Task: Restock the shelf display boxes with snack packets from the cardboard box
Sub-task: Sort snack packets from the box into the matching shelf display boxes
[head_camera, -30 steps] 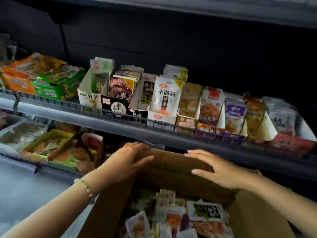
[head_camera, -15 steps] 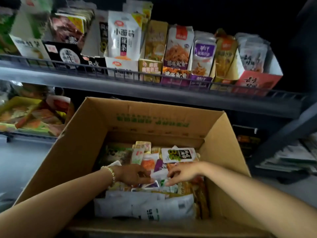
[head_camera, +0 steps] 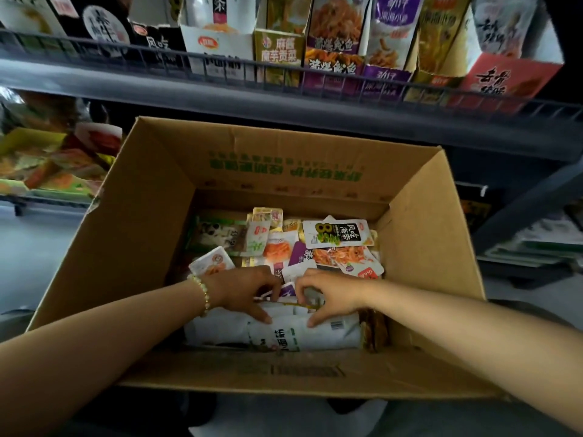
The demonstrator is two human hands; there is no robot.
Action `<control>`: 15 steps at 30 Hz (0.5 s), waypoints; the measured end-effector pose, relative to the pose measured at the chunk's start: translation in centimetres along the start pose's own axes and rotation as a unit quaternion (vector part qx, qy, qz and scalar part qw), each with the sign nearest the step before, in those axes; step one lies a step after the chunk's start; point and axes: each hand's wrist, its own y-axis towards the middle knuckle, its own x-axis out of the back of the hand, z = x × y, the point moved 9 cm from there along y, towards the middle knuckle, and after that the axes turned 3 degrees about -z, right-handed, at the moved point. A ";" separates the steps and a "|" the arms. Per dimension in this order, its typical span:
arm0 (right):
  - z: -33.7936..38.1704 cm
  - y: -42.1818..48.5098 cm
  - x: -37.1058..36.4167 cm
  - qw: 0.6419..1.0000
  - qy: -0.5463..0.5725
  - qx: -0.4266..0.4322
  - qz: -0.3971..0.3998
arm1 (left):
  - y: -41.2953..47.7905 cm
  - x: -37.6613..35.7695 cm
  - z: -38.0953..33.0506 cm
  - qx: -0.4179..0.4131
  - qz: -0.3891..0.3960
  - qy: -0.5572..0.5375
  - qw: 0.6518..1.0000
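An open cardboard box (head_camera: 151, 222) stands in front of me, holding several loose snack packets (head_camera: 334, 238). A row of white packets (head_camera: 318, 339) lies along its near wall. My left hand (head_camera: 243, 291), with a bead bracelet on the wrist, and my right hand (head_camera: 331, 294) are both inside the box, close together. Each grips the white packets, thumb on the near face and fingers curled over the far edge. Above the box, shelf display boxes (head_camera: 217, 48) stand upright in a row, filled with packets.
A dark metal shelf with a wire front rail (head_camera: 284, 89) runs just above the box's far flap. At the left, a lower shelf carries yellow and green trays (head_camera: 47, 165) of snacks. A dark shelf post (head_camera: 520, 203) slants at the right.
My hands left the box's far flap and went down into the box. They have shifted slightly toward me and now grip the white packets at the near wall. The camera tilted down and closer.
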 end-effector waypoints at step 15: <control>1.6 -1.0 10.2 0.980 0.120 -0.020 -0.158 | -2.9 11.1 0.6 0.053 -0.176 -0.109 0.977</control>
